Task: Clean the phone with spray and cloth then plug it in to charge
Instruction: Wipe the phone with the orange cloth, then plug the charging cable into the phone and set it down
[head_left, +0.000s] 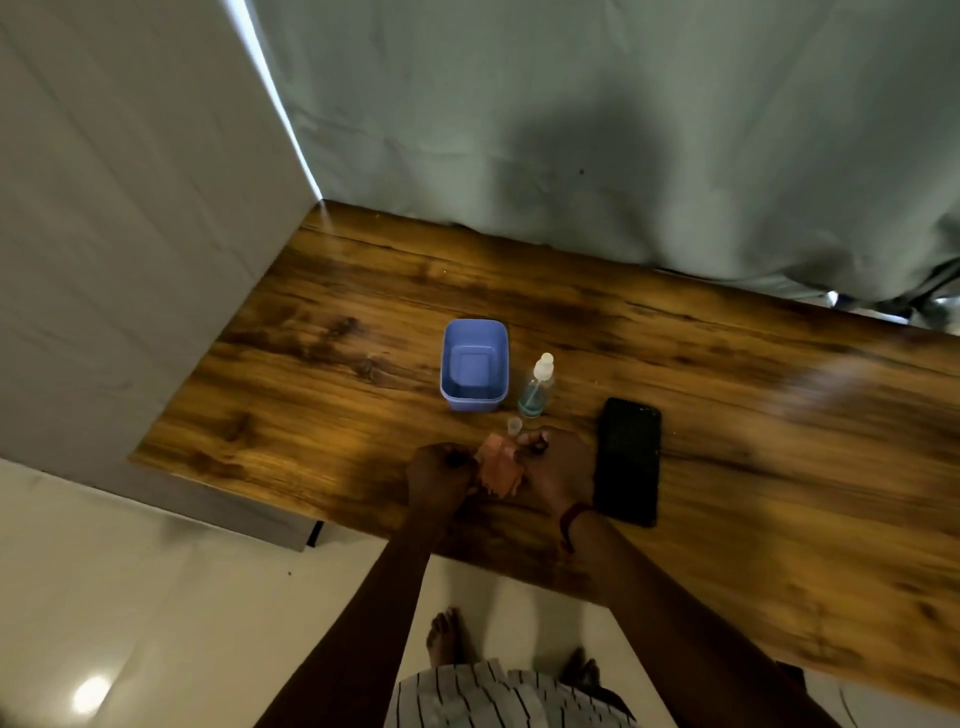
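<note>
The phone (628, 461) lies flat and face up on the bench (311, 374), dark-screened, with its long side running away from you. Your right hand (556, 465) rests just left of the phone, its wrist with a red band close against the phone's near corner. That hand is closed, pinching one edge of the cloth (500, 467), an orange, crumpled piece. Your left hand (440, 475) sits further left of the phone, also closed, gripping the cloth's other edge, so the cloth hangs bunched between both hands just above the wood. A small clear cap (514, 426) stands on the bench just beyond the cloth, left of the phone's far end. The spray (536, 387), a clear bottle with bluish liquid and a white nozzle, stands upright beyond and left of the phone. A blue tub (474, 365) stands just past the spray, further left from the phone, open side up.
</note>
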